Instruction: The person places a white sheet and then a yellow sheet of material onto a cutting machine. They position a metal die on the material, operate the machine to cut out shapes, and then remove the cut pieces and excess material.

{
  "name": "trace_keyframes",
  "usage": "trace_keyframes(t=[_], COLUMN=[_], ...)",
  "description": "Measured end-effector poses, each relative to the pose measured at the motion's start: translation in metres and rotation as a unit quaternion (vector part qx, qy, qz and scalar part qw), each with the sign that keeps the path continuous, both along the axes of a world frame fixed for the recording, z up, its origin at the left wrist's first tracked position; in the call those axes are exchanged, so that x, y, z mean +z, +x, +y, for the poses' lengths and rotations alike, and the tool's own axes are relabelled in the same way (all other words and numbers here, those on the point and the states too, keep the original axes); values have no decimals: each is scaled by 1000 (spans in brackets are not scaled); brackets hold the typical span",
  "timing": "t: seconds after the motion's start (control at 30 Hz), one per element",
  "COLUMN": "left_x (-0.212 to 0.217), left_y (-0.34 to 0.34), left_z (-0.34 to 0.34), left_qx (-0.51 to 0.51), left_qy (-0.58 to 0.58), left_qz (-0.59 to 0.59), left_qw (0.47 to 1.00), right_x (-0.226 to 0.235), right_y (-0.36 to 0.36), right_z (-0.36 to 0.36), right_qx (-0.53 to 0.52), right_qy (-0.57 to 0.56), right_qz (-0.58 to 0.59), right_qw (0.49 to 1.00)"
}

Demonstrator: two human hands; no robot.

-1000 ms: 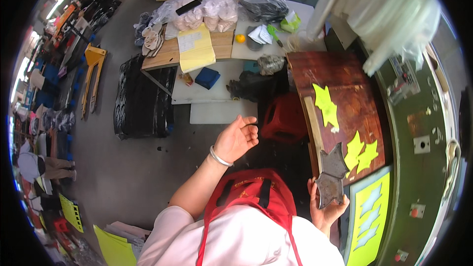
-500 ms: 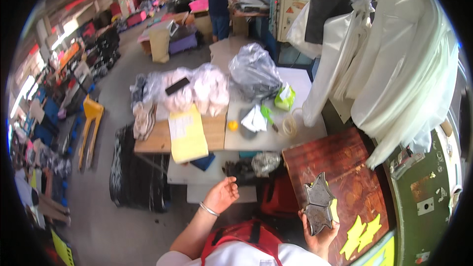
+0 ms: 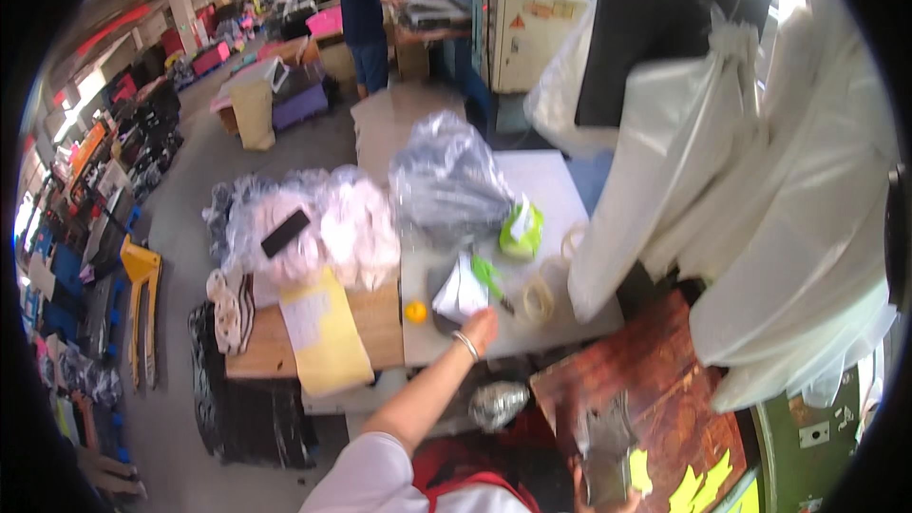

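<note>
My left hand (image 3: 478, 331) reaches over the front edge of the pale table, by the lower corner of a folded white sheet (image 3: 463, 292). Its fingers are too small and blurred to read, and whether they touch the sheet is unclear. Just past them lies a green-handled tool (image 3: 487, 274) with a dark tip. Low at the right, my right hand (image 3: 617, 503) grips a grey metal star-shaped cutting die (image 3: 606, 451) above a red-brown board (image 3: 655, 370); the frame edge cuts the hand off. Bright yellow star-like pieces (image 3: 703, 484) lie on that board.
Clear rings (image 3: 538, 302), a green packet (image 3: 522, 230) and a small yellow object (image 3: 415, 312) lie on the pale table. Bagged pink goods (image 3: 351, 228) bear a phone (image 3: 285, 233). White plastic sheeting (image 3: 807, 247) hangs at right. A person (image 3: 366, 14) stands farther back.
My left hand has moved forward and right, from before my body to the white sheet. The view has shifted, and the right hand with the die now sits lower in it.
</note>
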State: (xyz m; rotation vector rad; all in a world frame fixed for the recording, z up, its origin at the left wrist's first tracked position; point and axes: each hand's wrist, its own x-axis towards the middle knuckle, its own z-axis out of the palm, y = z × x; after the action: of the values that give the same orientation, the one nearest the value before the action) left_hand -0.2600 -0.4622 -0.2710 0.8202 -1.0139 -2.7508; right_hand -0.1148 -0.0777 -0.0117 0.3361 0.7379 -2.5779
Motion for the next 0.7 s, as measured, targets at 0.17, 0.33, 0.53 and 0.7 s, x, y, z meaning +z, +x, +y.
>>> trace_keyframes(t=[0.17, 0.33, 0.53, 0.7], left_x=[-106, -49, 37, 72], left_y=[-101, -110, -87, -59], left_z=[-9, 18, 15, 11], left_qx=[207, 217, 107, 109], left_qy=[-68, 27, 183, 220], left_qz=[-214, -276, -149, 13], left_qw=[952, 936, 966, 969], right_x=[2, 15, 27, 34], right_y=[-20, -41, -45, -41], right_z=[-35, -58, -77, -89], right_qx=[-65, -93, -120, -131], right_qy=[56, 99, 129, 146], right_qz=[-63, -92, -88, -81], right_qw=[994, 986, 980, 977])
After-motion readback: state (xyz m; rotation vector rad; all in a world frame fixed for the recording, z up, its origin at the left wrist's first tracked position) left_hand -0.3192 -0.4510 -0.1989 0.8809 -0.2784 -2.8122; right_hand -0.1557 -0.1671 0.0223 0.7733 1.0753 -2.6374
